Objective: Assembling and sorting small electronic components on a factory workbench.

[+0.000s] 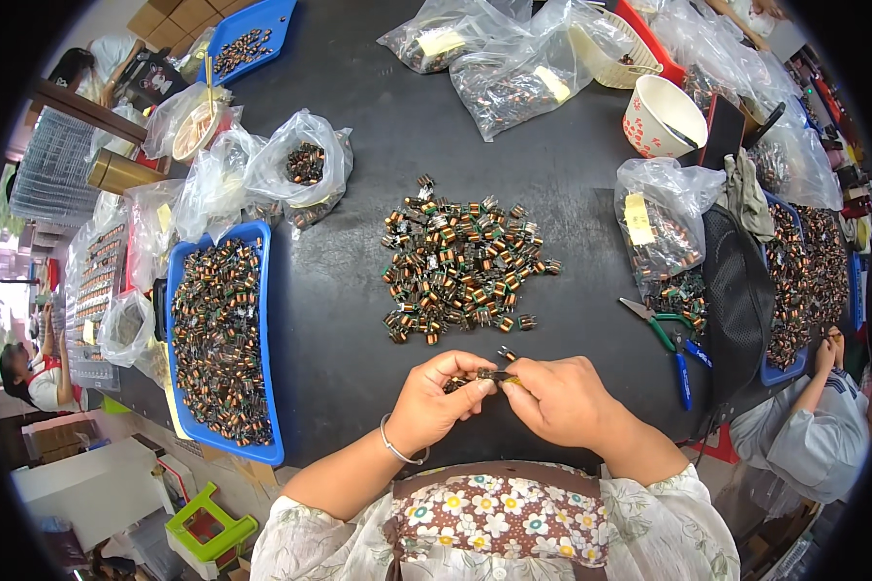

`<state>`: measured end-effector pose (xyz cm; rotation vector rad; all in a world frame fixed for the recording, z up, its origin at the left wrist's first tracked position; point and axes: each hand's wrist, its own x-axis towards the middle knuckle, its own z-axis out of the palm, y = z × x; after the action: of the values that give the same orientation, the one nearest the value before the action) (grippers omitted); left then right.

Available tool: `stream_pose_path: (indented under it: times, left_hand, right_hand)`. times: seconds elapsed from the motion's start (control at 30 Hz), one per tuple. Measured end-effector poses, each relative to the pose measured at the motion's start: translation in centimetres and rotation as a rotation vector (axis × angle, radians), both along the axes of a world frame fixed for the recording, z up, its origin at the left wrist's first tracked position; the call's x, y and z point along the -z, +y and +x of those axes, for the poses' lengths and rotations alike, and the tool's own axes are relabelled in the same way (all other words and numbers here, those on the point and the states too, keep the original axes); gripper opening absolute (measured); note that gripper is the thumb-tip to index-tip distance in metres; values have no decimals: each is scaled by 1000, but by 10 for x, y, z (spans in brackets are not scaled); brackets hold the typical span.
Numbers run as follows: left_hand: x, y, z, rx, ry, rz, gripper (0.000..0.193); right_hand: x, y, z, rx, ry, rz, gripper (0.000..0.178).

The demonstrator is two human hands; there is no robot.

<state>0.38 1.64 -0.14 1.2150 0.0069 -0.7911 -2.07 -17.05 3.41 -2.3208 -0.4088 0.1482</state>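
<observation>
Near the front edge of the dark table, my left hand (436, 397) is closed around small copper-wound coils, partly hidden by the fingers. My right hand (564, 399) meets it fingertip to fingertip, pinching a small dark piece (497, 375) with a bit of yellow beside it; its kind cannot be made out. Just beyond the fingers, a loose coil (507, 352) lies on the table. Farther out spreads a heap of copper-wound coils (465, 261) with dark and green bases and metal pins.
A blue tray (274, 387) full of coils stands at left, below open plastic bags (305, 160). At right lie green-handled pliers (661, 327), a blue-handled tool (684, 380) and a bag of parts (664, 228). A paper bowl (654, 121) stands farther back. Co-workers sit at both sides.
</observation>
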Motion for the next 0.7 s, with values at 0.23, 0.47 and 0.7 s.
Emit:
stream_pose_path:
  times: [0.23,0.47,0.7]
  left_hand:
    - [-3,-1,-1,-4,-54,32,17]
    - [3,-4,-7,-66,-224,108,15]
    - [7,-3,-8,-67,-384,137,13]
  right_hand:
    - [0,3,-2,29,-77,-80,12]
    - [-1,8,-4,-3,-77,-159,17]
    - [-5,10,-7,-33,122,-176,14]
